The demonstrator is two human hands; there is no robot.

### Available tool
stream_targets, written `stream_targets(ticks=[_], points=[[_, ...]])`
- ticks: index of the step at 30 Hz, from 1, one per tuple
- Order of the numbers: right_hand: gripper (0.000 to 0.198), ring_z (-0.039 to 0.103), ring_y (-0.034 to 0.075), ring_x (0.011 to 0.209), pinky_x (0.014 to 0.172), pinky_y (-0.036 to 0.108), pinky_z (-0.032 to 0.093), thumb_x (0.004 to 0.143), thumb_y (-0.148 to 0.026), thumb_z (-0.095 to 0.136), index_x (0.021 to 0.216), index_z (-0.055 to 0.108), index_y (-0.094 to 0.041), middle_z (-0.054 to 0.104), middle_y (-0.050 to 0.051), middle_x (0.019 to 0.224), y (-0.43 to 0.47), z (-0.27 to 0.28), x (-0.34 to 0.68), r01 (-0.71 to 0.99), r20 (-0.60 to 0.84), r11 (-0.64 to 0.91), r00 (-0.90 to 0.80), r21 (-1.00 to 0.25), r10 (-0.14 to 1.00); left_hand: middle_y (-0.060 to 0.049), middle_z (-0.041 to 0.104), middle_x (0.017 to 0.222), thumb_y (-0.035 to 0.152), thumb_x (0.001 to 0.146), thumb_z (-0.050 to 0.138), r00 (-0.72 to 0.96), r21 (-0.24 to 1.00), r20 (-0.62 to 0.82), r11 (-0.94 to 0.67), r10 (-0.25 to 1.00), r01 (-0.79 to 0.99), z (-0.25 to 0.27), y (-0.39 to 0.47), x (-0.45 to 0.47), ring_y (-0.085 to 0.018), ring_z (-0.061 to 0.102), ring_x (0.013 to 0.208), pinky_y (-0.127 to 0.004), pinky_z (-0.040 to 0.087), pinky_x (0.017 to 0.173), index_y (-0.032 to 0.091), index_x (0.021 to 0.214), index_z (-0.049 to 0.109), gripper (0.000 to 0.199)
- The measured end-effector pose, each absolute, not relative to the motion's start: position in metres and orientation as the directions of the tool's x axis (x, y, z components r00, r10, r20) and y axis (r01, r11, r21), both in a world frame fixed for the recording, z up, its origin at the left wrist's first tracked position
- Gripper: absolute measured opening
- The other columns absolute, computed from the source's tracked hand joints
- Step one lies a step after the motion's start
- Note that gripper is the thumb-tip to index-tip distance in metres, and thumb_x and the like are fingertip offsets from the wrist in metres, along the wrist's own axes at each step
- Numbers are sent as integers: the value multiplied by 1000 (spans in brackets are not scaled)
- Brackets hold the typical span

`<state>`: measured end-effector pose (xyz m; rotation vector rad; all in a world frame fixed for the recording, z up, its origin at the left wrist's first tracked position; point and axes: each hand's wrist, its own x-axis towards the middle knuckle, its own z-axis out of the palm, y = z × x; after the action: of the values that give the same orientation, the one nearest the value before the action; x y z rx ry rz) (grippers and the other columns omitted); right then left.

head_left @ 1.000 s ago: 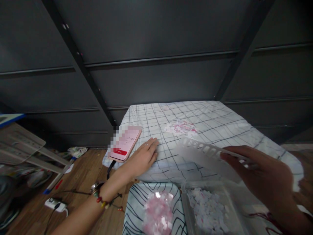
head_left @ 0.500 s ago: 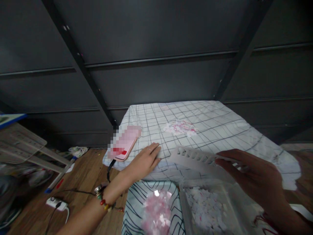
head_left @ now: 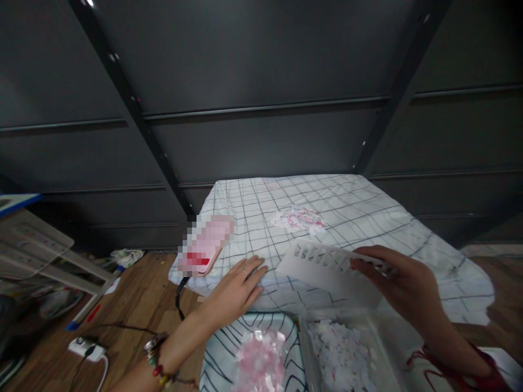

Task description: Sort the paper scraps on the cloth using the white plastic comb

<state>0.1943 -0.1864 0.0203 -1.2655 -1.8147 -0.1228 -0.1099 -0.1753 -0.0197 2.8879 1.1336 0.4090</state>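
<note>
My right hand [head_left: 402,277] grips a white plastic piece [head_left: 322,272] with a row of slots along its top edge, tilted above the near edge of the checked cloth. Fingers and thumb close on its right end. My left hand [head_left: 241,283] lies flat on the cloth's front edge with fingers stretched, holding nothing. Below the white piece stands a clear plastic box [head_left: 304,348] with many small white paper-like scraps [head_left: 343,354]. Left of that box, a patterned tray [head_left: 216,348] bears a pile of pink, shiny, wrapped-looking pieces [head_left: 261,359].
A white checked cloth [head_left: 245,201] covers the low table, with a patch of white and pink scraps [head_left: 300,219] on it. A pink phone [head_left: 210,245], partly blurred, lies at its left with a cable. A power strip [head_left: 86,348] is on the floor. Dark panels [head_left: 261,141] stand behind.
The white slotted piece has turned slightly, showing more of its flat face, and my right hand has shifted left. My left hand stays on the cloth. The view has moved a little.
</note>
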Motion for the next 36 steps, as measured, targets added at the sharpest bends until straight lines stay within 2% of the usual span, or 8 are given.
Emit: stream_targets(ticks=[6,9,13,18,24,28,32,36], points=[[21,63,15,53,44,25,43,83,-41,55,78,64,-24,71,1,72,-182,29,206,825,736,451,-65,-340,674,-11,55,126,30,98,33,625,153,217,-658,750,737,-9,-166,-102,-22,53,115,-38,45,97,15,125,48,34],[23,64,17,58,49,26,45,81,-43,57,78,65,-23,72,3,74,-172,39,223,857,772,393,8,-333,636,-13,52,131,31,98,36,596,150,214,-629,774,763,-3,-153,-91,-24,48,121,-40,42,101,14,126,48,35],[21,65,19,67,57,27,47,78,-38,61,77,68,-19,72,6,76,-147,48,252,860,790,400,5,-317,614,-17,43,139,34,97,39,580,143,183,-606,793,783,4,-128,-73,-25,37,131,-40,34,107,9,129,44,41],[18,64,17,62,55,26,46,77,-35,63,80,70,-19,72,7,81,-120,43,271,855,741,421,-68,-301,668,-19,35,144,36,97,38,550,122,135,-565,824,816,5,-104,-54,-27,27,136,-43,29,108,7,134,38,47],[14,67,20,70,52,25,47,77,-34,62,77,70,-22,72,5,79,-112,34,274,828,709,440,-74,-348,701,-21,36,143,39,96,38,520,139,136,-536,843,833,-11,-97,-50,-29,30,134,-46,32,106,7,133,39,49],[11,67,20,69,54,25,48,75,-33,64,77,69,-24,72,4,79,-116,37,282,802,697,468,-92,-372,711,-20,39,141,36,96,39,506,148,151,-525,849,838,-18,-97,-51,-28,33,133,-46,31,107,8,131,42,46],[11,66,20,67,56,26,49,76,-35,63,76,68,-25,71,4,75,-120,39,286,810,728,445,-34,-381,685,-19,40,141,35,95,41,500,150,173,-524,849,838,-20,-95,-52,-28,35,132,-47,32,106,10,131,44,44],[14,66,20,65,55,27,50,76,-36,62,74,68,-24,71,4,73,-120,38,285,800,705,466,-78,-378,705,-18,40,141,35,95,40,500,149,167,-523,850,839,-21,-93,-52,-29,35,132,-48,32,106,10,131,44,44]])
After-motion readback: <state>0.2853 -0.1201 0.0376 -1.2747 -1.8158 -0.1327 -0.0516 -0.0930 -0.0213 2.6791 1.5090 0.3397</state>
